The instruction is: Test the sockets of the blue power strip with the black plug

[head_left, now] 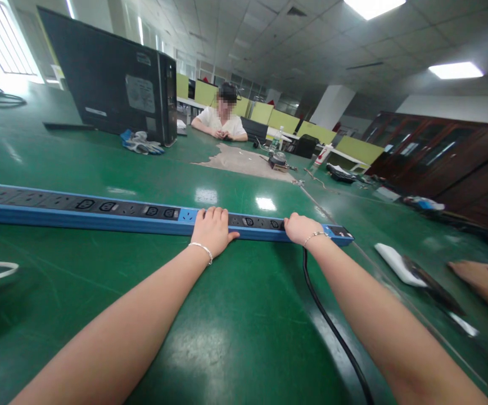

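A long blue power strip [113, 220] with black sockets lies across the green table, running out of view at the left. My left hand [211, 230] grips it right of the blue socket, fingers over the top and thumb along the front side. Closer to the strip's right end, my right hand [303, 229] is closed against the socket face. A black power cord [324, 309] comes out from under that hand and runs down the table toward me. Whatever plug may be on the cord is hidden inside my fingers.
A black computer case [113, 79] stands at the back left, with work gloves [141, 143] beside it. Across the table [79, 270] sits a person [222, 121]. Another person's hand [475, 275] is at the right, near a white and dark object [400, 264].
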Available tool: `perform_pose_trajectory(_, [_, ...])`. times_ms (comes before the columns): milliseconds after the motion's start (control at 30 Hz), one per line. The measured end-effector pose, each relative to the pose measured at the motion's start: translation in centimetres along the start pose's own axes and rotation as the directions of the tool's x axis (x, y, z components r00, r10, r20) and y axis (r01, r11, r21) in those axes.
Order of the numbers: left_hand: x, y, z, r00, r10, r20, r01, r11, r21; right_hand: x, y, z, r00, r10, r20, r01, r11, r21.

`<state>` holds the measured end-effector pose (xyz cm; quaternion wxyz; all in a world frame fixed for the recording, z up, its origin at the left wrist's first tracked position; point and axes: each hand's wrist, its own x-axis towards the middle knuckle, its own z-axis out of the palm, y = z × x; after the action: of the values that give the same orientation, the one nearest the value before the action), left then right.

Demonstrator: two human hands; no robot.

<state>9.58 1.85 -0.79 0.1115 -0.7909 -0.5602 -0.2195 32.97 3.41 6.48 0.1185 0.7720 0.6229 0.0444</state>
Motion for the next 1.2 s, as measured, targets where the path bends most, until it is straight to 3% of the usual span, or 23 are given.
perform_pose_trajectory(200, [0.3,-1.9,-0.6,0.996,0.063,0.056,-0.061,0.997,-0.038,-0.8,-0.3,0.5,0.999,0.044,-0.016,-0.044,0.998,0.037])
perform_pose_trajectory(367, [0.3,-3.1,-1.0,0.999,-0.023,0.046,0.023,1.0,0.01,-1.0,-0.4,0.1,0.999,0.04,-0.013,-0.04,0.999,0.033])
perform_pose_trajectory(533, [0.3,-2.9,-0.9,0.997,-0.035,0.069,0.035,0.999,0.0,-1.0,0.9,-3.6,0.992,0.038,-0.122,-0.037,0.999,0.013])
perform_pose_trajectory(633, [0.4,-2.9,-0.9,0.997,-0.039,0.059,0.04,0.999,-0.02,-1.3,1.0,-6.1,0.984,-0.079,-0.157,0.076,0.997,-0.028])
perform_pose_trajectory(733, [0.4,-2.9,-0.8,0.998,-0.045,0.052,0.047,0.998,-0.036,-1.9,-1.1,-6.5,0.982,-0.162,-0.101,0.165,0.986,0.028])
perform_pose_trajectory(900, [0.3,-3.0,-0.6,0.999,-0.041,0.027,0.042,0.998,-0.041,-2.7,-6.8,-3.9,0.973,-0.208,-0.103,0.228,0.935,0.27])
perform_pose_trajectory(1033, [0.2,-2.9,-0.7,0.999,-0.036,0.018,0.037,0.999,-0.04,-3.0,-10.0,-2.7,0.965,-0.244,-0.1,0.263,0.923,0.281])
perform_pose_trajectory(1200, [0.3,-2.9,-0.6,0.999,-0.04,0.004,0.04,0.998,-0.044,-3.4,-11.6,-3.1,0.971,-0.204,-0.122,0.228,0.944,0.24])
